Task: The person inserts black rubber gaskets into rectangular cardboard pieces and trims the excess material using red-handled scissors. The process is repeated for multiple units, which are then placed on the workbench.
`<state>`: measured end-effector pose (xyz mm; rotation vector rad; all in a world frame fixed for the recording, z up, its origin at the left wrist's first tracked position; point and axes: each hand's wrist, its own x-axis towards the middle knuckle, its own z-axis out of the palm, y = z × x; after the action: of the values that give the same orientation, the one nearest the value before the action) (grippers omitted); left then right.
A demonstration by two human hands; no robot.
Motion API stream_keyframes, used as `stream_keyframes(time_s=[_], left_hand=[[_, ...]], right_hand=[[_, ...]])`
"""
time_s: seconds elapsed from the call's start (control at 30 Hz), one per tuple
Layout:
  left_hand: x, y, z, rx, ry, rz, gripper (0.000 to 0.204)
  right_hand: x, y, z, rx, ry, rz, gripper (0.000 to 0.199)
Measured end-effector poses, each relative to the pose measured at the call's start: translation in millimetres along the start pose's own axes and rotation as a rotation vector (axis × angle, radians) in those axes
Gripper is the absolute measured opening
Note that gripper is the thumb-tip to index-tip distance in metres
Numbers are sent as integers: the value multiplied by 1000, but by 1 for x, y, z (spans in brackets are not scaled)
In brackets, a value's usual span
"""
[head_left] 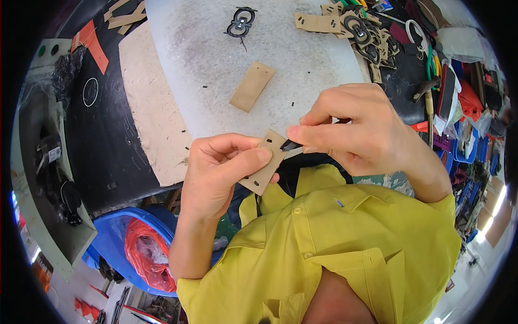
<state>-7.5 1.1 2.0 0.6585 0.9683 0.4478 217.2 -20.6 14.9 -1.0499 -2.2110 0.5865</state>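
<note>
My left hand (pixel 218 168) grips a small tan slotted strip (pixel 264 177), thumb on top and fingers beneath. Dark oblong slots show near its ends. From the right, my right hand (pixel 360 123) pinches a dark pointed tool (pixel 291 145), its tip at the strip's upper right edge. Most of the tool is hidden by my fingers, so its exact kind is unclear. Just beyond my hands, a second tan strip (pixel 252 86) lies flat on the white board (pixel 189 65). A black looped fitting (pixel 241 22) rests farther back on the board.
Several tan strips with black fittings (pixel 372 40) are heaped at the back right. A hammer (pixel 426 89) lies on the right side of the dark table (pixel 108 140). Below the left table edge stands a blue bin (pixel 116 237) with red plastic inside. Tiny dark bits dot the board.
</note>
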Motion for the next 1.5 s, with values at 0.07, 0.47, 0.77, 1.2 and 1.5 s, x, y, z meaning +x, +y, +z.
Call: stream_keyframes(time_s=[0.07,0.47,0.77,1.2,1.5], left_hand=[[-1,-1,2,75,29,44,11],[7,0,0,138,143,363,14],[6,-15,26,534,355,624,11],[23,-39,28,-130,366,728,15],[-3,-11,8,310,186,410,20]], right_hand=[[2,-1,-8,-7,-177,100,19],[-1,-18,27,7,171,82,22],[0,-25,13,-110,-135,181,18],[13,-25,48,852,364,817,21],[-2,-7,23,238,-7,350,28]])
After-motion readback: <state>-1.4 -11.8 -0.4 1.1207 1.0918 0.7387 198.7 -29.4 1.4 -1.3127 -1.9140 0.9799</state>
